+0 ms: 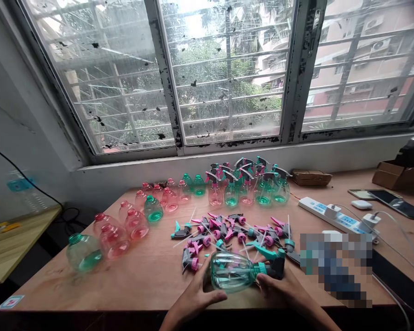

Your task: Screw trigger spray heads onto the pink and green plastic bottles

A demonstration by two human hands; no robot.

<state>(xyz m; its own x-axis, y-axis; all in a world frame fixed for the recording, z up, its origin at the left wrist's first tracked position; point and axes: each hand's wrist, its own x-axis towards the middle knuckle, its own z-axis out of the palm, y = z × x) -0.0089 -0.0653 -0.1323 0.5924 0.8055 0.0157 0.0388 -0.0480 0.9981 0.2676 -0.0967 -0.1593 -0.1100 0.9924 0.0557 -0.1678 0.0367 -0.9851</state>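
Observation:
Near the table's front edge, a clear green spray bottle (pixel 232 272) lies sideways between my hands, its base to the left. My left hand (pixel 197 296) cups the bottle's body, thumb below it. My right hand (pixel 279 286) is closed round the neck end, where a black and teal trigger head (pixel 276 265) sits on the mouth. Part of the right fingers is hidden behind the head. Just beyond lies a pile of loose pink, teal and black trigger heads (pixel 224 226) with thin tubes.
Open-necked red bottles (pixel 137 225) and green bottles (pixel 85 253) stand along the left. Several bottles with heads (pixel 231 195) stand by the window. On the right are a power strip (pixel 331 215), phones (pixel 398 202), cables and a cardboard box (pixel 393 174). One patch is pixelated.

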